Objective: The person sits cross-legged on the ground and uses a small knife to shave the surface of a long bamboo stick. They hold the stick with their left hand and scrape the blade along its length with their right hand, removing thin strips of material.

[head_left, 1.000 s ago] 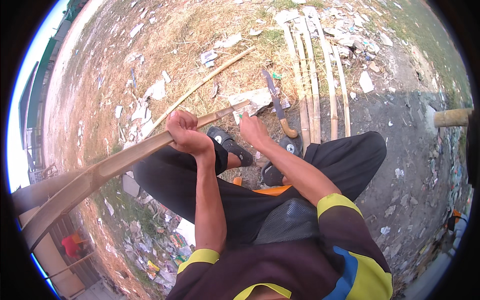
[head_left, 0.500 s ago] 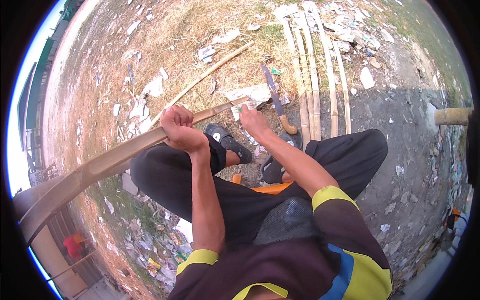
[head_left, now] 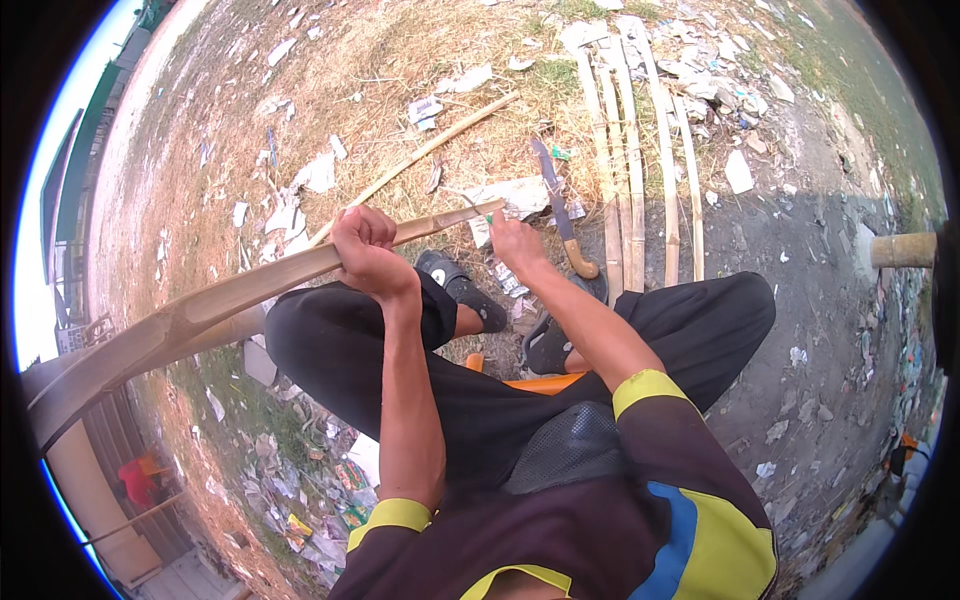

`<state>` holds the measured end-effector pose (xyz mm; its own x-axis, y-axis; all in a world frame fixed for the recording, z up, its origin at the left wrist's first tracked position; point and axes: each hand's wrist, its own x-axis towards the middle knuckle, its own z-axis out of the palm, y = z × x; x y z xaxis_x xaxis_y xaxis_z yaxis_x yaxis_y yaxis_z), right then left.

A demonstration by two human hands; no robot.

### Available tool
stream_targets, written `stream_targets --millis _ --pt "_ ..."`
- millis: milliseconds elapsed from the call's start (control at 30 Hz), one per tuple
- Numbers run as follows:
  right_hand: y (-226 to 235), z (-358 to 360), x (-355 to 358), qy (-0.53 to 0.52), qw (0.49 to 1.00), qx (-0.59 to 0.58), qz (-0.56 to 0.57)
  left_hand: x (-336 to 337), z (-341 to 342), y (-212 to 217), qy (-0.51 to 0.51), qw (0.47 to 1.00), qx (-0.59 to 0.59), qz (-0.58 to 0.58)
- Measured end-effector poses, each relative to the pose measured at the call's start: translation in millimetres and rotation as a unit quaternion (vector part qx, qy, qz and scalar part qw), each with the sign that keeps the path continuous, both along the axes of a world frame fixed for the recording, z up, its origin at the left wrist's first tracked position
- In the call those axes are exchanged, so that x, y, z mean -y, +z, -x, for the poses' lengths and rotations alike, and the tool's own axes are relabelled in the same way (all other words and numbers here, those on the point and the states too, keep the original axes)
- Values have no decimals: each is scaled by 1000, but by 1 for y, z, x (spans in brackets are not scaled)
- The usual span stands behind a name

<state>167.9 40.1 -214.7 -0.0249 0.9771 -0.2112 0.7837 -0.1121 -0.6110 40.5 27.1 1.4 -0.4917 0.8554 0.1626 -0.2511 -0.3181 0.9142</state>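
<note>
My left hand [head_left: 370,255] is closed around a long split bamboo strip [head_left: 255,287], which runs from the lower left across my left knee and narrows to a tip in front of me. At that tip my right hand [head_left: 518,248] is closed on what looks like a small knife [head_left: 489,219]. A bit of green and a thin, slightly curved blade show; the rest is hidden by the fingers. Just ahead of my right foot lies a machete [head_left: 553,192] with a dark blade and a wooden handle.
Several pale bamboo strips [head_left: 637,170] lie side by side ahead on the right. A thinner stick [head_left: 430,145] slants across dry grass beyond my left hand. Scraps of litter cover the ground. A thick bamboo piece [head_left: 902,250] juts in at far right; part of an orange seat [head_left: 540,383] shows beneath me.
The small blade has shifted slightly away and now stands at a steeper angle beside the bamboo tip. Both hands keep their grip; the whole view has moved a little.
</note>
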Motion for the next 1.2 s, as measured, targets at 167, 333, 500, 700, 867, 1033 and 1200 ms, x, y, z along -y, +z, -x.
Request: stream_targets --millis 167,333,500,700,867,1033,1200 --pt "-16 4 -5 -4 997 44 61 -6 -3 0 -5 1000 -26 -14" --pt "-7 9 20 12 996 -50 78 0 -11 9 21 998 -51 -38" --pt "-1 16 33 -21 993 -113 39 -14 -21 18 -4 993 -109 -37" --pt "-12 4 28 15 999 5 -31 -19 -36 19 -74 989 -124 -31" --pt "-47 18 16 -43 996 38 64 -16 -44 20 -92 987 -129 -27" --pt "-82 -5 38 -65 995 18 69 9 -41 11 -94 985 -136 -43" --pt "-22 1 38 -83 990 -98 51 6 -26 13 -51 991 -109 -60"
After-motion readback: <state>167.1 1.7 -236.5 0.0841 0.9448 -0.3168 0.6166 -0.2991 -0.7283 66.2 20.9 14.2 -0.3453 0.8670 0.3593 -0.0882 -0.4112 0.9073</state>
